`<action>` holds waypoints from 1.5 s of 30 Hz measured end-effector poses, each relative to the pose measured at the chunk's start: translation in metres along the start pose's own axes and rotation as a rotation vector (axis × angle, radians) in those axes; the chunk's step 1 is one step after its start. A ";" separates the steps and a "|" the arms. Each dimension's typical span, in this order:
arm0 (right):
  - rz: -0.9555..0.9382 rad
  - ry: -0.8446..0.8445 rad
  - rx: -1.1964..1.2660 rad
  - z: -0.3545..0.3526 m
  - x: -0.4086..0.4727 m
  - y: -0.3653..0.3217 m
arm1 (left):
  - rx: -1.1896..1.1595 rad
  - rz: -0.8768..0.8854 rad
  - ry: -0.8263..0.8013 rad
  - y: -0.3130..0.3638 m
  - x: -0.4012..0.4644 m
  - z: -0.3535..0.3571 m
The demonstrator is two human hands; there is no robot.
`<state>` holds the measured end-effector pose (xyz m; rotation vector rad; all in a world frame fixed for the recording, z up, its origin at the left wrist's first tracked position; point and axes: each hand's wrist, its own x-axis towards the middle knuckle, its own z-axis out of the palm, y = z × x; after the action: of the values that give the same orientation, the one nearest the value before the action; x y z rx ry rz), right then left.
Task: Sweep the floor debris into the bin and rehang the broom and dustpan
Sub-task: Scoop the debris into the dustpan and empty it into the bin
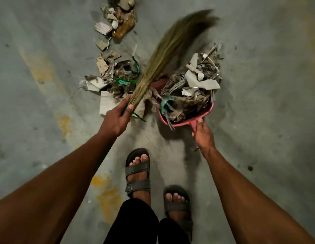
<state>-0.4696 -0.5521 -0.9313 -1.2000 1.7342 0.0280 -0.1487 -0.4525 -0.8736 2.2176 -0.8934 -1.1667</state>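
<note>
Floor point(258, 85) showing matt, rough concrete; dustpan point(192, 121) appearing pink plastic; broom point(162, 55) presenting dry grass fibres; debris point(197, 81) looking papery.

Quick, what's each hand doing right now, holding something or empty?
Left hand: closed around the grass broom at its bound end.
Right hand: closed around the handle of the pink dustpan, which is heaped with debris.
</note>
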 end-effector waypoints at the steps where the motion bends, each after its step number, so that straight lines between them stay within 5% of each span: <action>1: 0.002 0.003 0.021 0.000 -0.004 0.003 | -0.005 -0.009 0.010 0.005 0.003 0.000; 14: -0.019 0.025 0.230 -0.040 -0.076 0.011 | 0.001 0.004 0.128 0.078 -0.025 0.008; 27: -0.117 0.049 0.184 -0.130 -0.140 0.026 | -0.021 -0.068 0.224 0.117 -0.110 0.022; 45: -0.134 0.190 0.312 -0.164 -0.250 0.094 | 0.030 0.021 0.138 0.115 -0.230 0.050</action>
<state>-0.6456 -0.4124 -0.7121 -1.1099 1.7380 -0.4340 -0.3258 -0.3675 -0.7007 2.2757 -0.8800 -0.9828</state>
